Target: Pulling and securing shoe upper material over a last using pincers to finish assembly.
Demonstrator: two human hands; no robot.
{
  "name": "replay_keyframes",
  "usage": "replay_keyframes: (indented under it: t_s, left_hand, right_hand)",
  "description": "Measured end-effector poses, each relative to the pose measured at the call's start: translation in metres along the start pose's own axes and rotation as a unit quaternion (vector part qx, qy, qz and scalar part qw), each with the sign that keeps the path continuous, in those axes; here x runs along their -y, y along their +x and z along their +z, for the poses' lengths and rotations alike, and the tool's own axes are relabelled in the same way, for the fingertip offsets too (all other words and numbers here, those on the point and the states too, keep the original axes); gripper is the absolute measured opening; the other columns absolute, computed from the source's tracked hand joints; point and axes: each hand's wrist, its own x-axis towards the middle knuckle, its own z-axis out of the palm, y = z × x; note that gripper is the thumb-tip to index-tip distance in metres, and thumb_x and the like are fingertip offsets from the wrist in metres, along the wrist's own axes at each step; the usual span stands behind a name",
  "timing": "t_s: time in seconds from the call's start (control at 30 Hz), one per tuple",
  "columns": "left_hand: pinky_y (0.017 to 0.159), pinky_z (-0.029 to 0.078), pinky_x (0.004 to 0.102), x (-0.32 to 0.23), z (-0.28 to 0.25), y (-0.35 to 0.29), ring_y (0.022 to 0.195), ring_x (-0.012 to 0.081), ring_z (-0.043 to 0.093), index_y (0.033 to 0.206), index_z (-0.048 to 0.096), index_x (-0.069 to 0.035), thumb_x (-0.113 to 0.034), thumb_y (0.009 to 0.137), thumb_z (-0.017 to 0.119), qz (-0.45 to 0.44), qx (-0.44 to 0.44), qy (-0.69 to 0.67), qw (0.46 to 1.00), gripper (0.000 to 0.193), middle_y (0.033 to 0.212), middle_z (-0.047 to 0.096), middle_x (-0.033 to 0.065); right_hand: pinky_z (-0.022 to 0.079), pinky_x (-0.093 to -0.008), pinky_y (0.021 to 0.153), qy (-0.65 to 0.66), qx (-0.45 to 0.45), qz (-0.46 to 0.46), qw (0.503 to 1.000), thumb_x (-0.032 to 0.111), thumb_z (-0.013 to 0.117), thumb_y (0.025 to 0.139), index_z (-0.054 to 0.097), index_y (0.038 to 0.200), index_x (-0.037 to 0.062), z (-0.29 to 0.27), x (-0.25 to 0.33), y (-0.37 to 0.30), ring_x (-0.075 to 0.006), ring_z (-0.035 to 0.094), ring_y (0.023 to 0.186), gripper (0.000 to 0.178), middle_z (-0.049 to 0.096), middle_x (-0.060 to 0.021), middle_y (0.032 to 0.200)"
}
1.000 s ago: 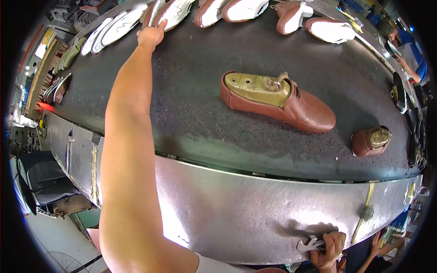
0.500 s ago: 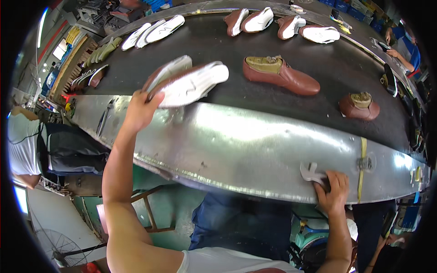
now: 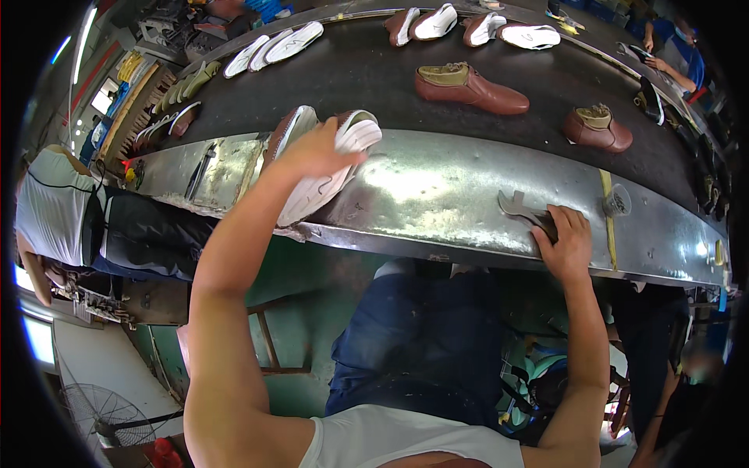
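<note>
My left hand (image 3: 321, 154) is closed across a brown shoe with a white sole (image 3: 306, 204), its thumb lying over the sole. That shoe stands tilted at the table's metal edge, sole toward me. A second brown shoe (image 3: 290, 129) leans just behind it, partly hidden by my arm and hand. My right hand (image 3: 568, 246) rests at the metal strip, fingers curled round the dark handle of grey metal lasting pincers (image 3: 516, 206). Their hooked head lies to the left of my fingers.
A metal strip (image 3: 437, 168) edges the dark table (image 3: 367, 86). Brown shoes (image 3: 472, 87) (image 3: 598, 129) stand beyond it, with several white-soled shoes (image 3: 292, 43) farther back. A clear cup (image 3: 617, 201) is at right, a pincer-like tool (image 3: 201, 171) at left. Other people (image 3: 58, 203) (image 3: 672, 58) are nearby.
My left hand has shifted from the end of the white-soled shoe to across it, and the shoe is steeper and closer to the near edge. My right hand still holds the pincers.
</note>
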Motion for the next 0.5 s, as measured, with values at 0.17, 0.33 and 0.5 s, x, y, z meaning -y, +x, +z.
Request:
replay_keyframes:
  t_s: [0.17, 0.33, 0.5]
  left_hand:
    - [0.103, 0.046, 0.0400, 0.019, 0.010, 0.084, 0.121, 0.0377, 0.061, 0.136, 0.053, 0.004, -0.053, 0.081, 0.072, 0.029, -0.009, 0.007, 0.999, 0.082, 0.132, 0.061, 0.0257]
    - [0.094, 0.051, 0.0354, -0.008, 0.002, 0.041, 0.105, 0.0241, 0.067, 0.136, 0.058, -0.006, -0.041, 0.085, 0.075, -0.010, 0.018, -0.195, 0.981, 0.064, 0.122, 0.067, 0.0140]
    - [0.096, 0.050, 0.0355, -0.048, 0.042, -0.117, 0.110, 0.0193, 0.061, 0.141, 0.051, -0.006, -0.023, 0.085, 0.080, 0.090, 0.053, -0.629, 0.771, 0.065, 0.121, 0.064, 0.0104]
  right_hand:
    - [0.043, -0.0488, 0.095, -0.034, 0.001, 0.011, 0.999, 0.033, 0.076, 0.081, 0.064, 0.115, 0.0011, 0.000, 0.006, -0.003, -0.0370, 0.059, 0.106, 0.048, 0.065, -0.0166, 0.111]
    - [0.044, -0.0469, 0.096, -0.082, 0.079, 0.000, 0.993, 0.035, 0.078, 0.078, 0.054, 0.128, -0.0020, -0.030, 0.026, -0.027, -0.0366, 0.054, 0.113, 0.066, 0.060, -0.0172, 0.119]
    - [0.047, -0.0456, 0.090, -0.051, 0.135, 0.065, 0.987, 0.018, 0.080, 0.078, 0.048, 0.131, -0.0021, -0.044, 0.035, -0.083, -0.0376, 0.057, 0.106, 0.065, 0.059, -0.0177, 0.113]
